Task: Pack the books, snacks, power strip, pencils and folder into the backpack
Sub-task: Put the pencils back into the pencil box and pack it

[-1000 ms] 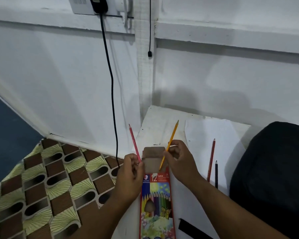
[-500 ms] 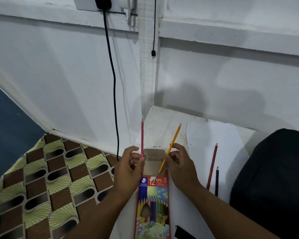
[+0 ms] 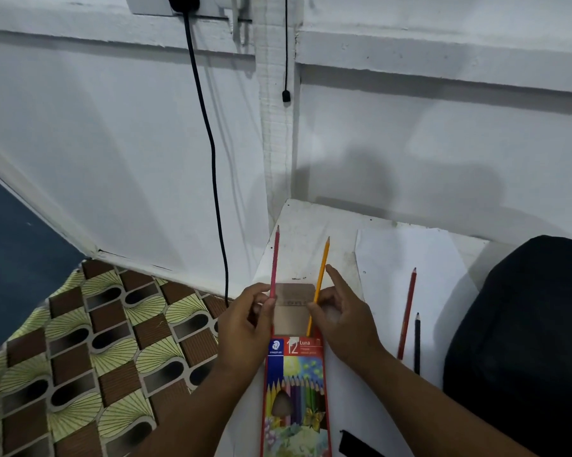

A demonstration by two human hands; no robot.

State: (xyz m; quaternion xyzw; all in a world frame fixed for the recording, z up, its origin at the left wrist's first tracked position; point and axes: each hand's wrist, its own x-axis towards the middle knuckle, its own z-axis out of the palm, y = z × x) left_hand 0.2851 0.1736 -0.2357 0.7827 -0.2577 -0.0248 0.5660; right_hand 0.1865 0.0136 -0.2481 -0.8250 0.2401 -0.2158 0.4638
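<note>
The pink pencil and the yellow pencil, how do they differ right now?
The pink pencil is pinched in the left hand and stands nearly straight up the picture; the yellow pencil is in the right hand and leans to the right. The pink one sits at the left edge of the pencil box, the yellow one at its right edge. Both point tip-up with their lower ends at the box's open flap.

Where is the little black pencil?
In the head view, the black pencil lies on the white paper, right of the red pencil, beside the black backpack.
</note>
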